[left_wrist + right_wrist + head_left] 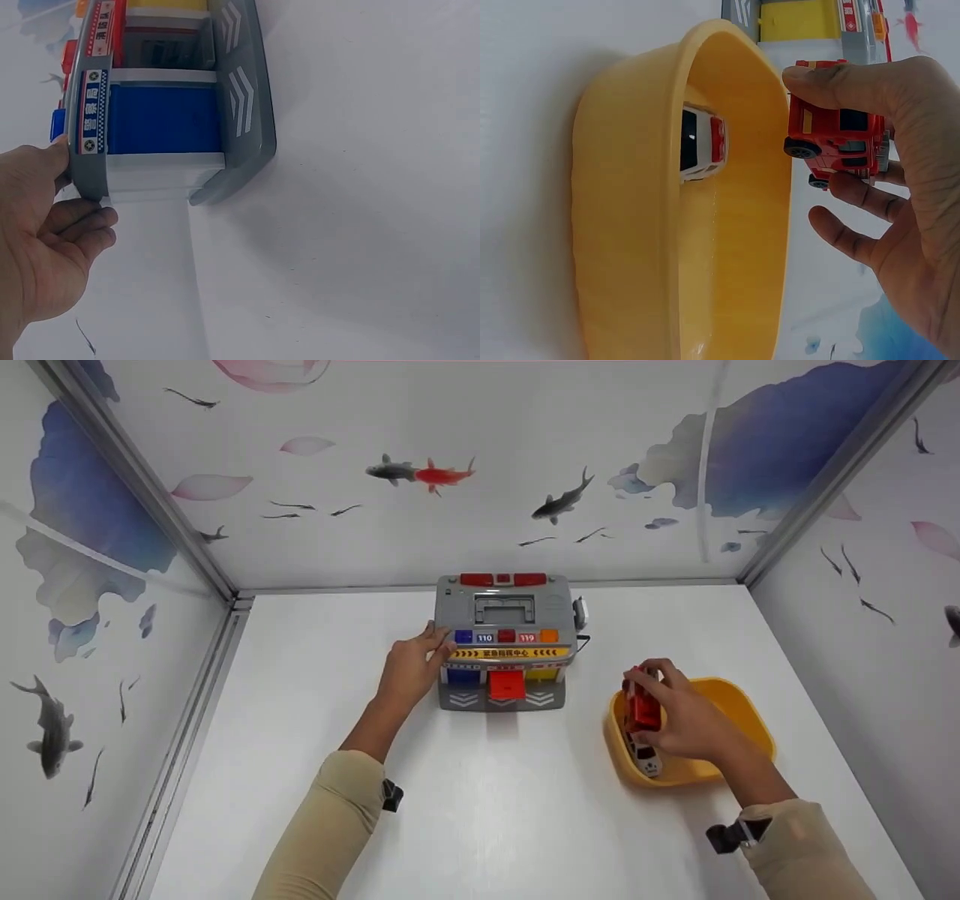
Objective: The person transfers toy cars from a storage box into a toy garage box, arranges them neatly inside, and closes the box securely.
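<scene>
A grey toy garage [501,660] stands at the back of the table, its middle red door [507,685] raised outward between a blue door [165,120] and a yellow door [799,20]. My left hand [409,664] grips the garage's left upper edge, thumb near the blue button [463,637] and fingers around the side. Over the left part of a yellow bin [742,712], my right hand [686,716] holds a red toy fire truck [840,135] between thumb and fingers. Below it, a white toy car [701,142] with a red roof light lies inside the bin.
Printed white walls enclose the white table [480,810] at the back and sides, with metal frame strips [180,697] along the corners. From the garage's right side juts a small grey-white part [580,613]. The bin stands right of the garage.
</scene>
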`<state>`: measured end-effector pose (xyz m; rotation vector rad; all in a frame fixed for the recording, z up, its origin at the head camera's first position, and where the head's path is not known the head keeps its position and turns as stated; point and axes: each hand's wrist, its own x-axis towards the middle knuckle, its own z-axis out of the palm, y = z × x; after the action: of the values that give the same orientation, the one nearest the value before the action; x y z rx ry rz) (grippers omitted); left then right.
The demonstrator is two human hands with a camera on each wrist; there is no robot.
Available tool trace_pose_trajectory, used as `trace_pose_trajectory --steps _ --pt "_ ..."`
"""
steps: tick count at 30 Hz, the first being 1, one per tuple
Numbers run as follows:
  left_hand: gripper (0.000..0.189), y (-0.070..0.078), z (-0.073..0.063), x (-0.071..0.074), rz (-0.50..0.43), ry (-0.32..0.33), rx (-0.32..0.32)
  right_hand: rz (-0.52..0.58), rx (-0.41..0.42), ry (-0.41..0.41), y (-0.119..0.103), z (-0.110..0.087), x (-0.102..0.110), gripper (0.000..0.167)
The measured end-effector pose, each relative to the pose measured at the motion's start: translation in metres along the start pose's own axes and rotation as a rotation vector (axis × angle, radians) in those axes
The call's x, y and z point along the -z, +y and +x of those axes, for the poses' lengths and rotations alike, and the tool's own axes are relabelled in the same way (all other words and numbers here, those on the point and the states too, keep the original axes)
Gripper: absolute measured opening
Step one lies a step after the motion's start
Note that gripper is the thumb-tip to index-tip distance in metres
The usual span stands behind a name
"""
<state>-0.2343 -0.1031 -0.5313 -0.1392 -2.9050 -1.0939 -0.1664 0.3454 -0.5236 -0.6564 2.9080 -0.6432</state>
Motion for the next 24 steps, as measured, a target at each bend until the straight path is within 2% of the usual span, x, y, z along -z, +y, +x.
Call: trace_pose_trajectory --steps 10,24 --pt "0.054 0.0 0.001 0.001 0.023 -0.017 0.005 0.037 0.003 -0.038 -0.015 0.014 -0.011 0.088" --pt "0.055 0.001 0.0 0.001 0.026 -0.024 0.016 0.021 0.009 -0.086 -0.039 0.032 -0.027 0.088"
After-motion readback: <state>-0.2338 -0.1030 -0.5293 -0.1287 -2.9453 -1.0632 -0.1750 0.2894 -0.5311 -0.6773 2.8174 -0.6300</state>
